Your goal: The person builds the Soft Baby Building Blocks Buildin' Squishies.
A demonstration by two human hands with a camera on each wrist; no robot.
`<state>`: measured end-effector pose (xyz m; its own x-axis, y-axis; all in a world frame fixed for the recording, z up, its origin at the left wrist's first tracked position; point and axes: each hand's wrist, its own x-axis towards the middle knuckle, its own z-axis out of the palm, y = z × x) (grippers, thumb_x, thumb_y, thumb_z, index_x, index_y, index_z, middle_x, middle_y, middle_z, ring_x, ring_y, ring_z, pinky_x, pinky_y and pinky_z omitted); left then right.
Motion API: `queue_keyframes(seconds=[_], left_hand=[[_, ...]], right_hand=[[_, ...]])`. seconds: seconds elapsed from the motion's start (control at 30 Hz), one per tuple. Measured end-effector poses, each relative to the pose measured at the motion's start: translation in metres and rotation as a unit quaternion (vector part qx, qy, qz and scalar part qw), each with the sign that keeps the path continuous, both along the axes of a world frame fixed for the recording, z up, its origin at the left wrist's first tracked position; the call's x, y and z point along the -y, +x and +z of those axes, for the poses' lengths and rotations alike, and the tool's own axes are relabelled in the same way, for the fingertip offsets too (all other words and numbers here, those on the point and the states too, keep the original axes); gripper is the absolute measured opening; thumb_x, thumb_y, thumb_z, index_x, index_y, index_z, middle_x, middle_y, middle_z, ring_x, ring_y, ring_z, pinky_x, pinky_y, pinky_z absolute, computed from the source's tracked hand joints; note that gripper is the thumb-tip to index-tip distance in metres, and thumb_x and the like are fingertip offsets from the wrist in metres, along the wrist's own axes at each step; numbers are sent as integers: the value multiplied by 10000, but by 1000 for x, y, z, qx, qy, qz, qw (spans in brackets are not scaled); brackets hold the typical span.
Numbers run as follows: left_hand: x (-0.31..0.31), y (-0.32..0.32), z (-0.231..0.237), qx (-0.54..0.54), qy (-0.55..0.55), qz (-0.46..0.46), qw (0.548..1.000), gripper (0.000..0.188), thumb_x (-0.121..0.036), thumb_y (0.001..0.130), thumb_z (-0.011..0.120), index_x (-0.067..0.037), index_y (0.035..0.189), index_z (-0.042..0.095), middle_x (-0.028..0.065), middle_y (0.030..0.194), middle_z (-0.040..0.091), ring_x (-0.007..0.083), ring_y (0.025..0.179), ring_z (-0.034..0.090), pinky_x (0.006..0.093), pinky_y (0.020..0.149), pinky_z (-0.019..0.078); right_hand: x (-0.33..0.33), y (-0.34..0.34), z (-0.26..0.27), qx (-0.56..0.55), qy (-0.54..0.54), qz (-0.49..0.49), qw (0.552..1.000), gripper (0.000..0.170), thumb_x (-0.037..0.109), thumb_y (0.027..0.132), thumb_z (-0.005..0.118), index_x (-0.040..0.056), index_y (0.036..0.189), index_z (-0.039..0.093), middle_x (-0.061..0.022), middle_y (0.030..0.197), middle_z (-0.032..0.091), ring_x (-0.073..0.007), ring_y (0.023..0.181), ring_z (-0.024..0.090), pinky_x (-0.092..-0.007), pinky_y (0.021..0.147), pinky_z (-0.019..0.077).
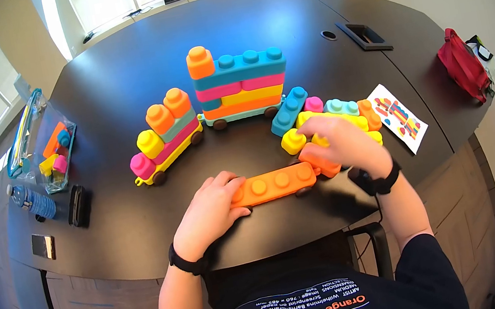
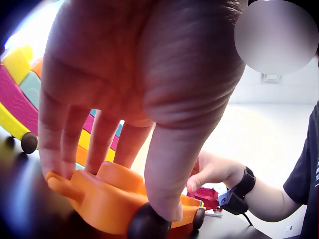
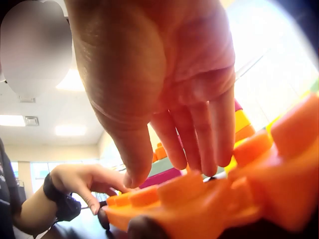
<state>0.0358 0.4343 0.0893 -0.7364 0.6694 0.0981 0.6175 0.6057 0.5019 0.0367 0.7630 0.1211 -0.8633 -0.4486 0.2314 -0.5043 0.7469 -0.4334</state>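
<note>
My left hand grips the left end of a long orange toy train car base with dark wheels, its thumb on the near side and fingers on the far side. A row of round studs runs along its top. At its right end, a second orange piece adjoins it at an angle. Over that joint is my right hand, fingers straight and thumb apart, with no block between them. In the right wrist view, its fingertips are close over the orange studs. Beside it lie loose yellow blocks and a teal block.
A tall block-stacked car stands beyond, with a lower yellow-based car left of it. A printed picture sheet lies right. A clear bag of blocks, water bottle and black case are at left.
</note>
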Motion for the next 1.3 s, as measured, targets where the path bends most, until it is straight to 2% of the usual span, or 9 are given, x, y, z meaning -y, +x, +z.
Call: queue_keyframes(seconds=[0.07, 0.23, 0.33, 0.5, 0.6, 0.77, 0.97, 1.17, 1.3], left_hand=[[-1, -1, 0, -6, 5, -5, 1000, 581, -210, 796, 878, -38, 1308, 666, 130, 1297, 643, 372, 1183, 615, 445, 1024, 511], [-5, -1, 0, -2, 6, -8, 1000, 578, -213, 793, 879, -39, 1303, 669, 122, 1285, 647, 365, 1156, 614, 446, 1018, 512], [-8, -1, -2, -4, 7, -7, 1000, 578, -214, 792, 879, -40, 1301, 670, 117, 1281, 649, 361, 1142, 613, 447, 1013, 513], [-8, 0, -1, -11, 7, -4, 1000, 563, -200, 805, 865, -41, 1305, 661, 109, 1249, 646, 352, 1121, 619, 437, 1014, 525], [-8, 0, -4, -15, 12, -5, 1000, 566, -202, 805, 865, -43, 1307, 658, 108, 1257, 647, 354, 1118, 621, 440, 1011, 527], [-9, 0, -3, 2, 4, 1, 1000, 574, -220, 801, 876, -51, 1308, 667, 118, 1287, 649, 360, 1153, 608, 438, 1026, 512], [-6, 0, -5, 6, 2, 12, 1000, 739, -240, 802, 881, -48, 1440, 562, 153, 1321, 629, 386, 1187, 596, 446, 1040, 503], [4, 2, 17, -26, 151, 47, 987, 892, -224, 824, 881, -59, 1570, 422, 181, 1379, 608, 354, 1195, 629, 422, 1060, 501], [8, 7, 25, -1, 176, 33, 984, 701, -165, 865, 842, -50, 1484, 532, 166, 1290, 657, 333, 1109, 672, 401, 981, 543]], right_hand=[[-23, -16, 10, -53, 47, -73, 995, 288, 159, 881, 795, 28, 1124, 715, -141, 1058, 710, -346, 937, 704, -432, 843, 566], [-45, -68, 7, -69, 141, -31, 987, 243, 136, 893, 761, 49, 1116, 719, -132, 1032, 694, -357, 967, 688, -441, 834, 569], [-44, -102, 3, -84, 264, -79, 957, 274, 158, 901, 740, 83, 1163, 712, -115, 1074, 696, -343, 1018, 691, -450, 873, 586], [-50, -140, -9, -32, 268, -79, 959, 287, 159, 903, 744, 88, 1178, 705, -121, 1080, 702, -345, 1054, 688, -456, 885, 578], [-54, -145, -5, 37, 254, -79, 963, 327, 179, 925, 745, 92, 1233, 678, -147, 1131, 713, -357, 1100, 680, -464, 911, 576], [-61, -113, 21, -127, 120, -103, 979, 303, 103, 902, 736, 38, 1183, 641, -169, 1095, 716, -394, 986, 690, -453, 871, 564], [-39, -52, 42, -69, -96, -90, 989, 293, 154, 919, 791, 25, 1101, 602, -163, 908, 713, -293, 796, 749, -382, 714, 587], [23, 13, 24, 27, -120, -64, 990, 323, 235, 911, 813, 5, 1019, 614, -152, 871, 694, -280, 739, 715, -358, 685, 562], [42, 28, 10, 50, -107, -34, 992, 318, 244, 915, 806, 7, 1020, 622, -157, 839, 668, -283, 719, 702, -377, 666, 546]])
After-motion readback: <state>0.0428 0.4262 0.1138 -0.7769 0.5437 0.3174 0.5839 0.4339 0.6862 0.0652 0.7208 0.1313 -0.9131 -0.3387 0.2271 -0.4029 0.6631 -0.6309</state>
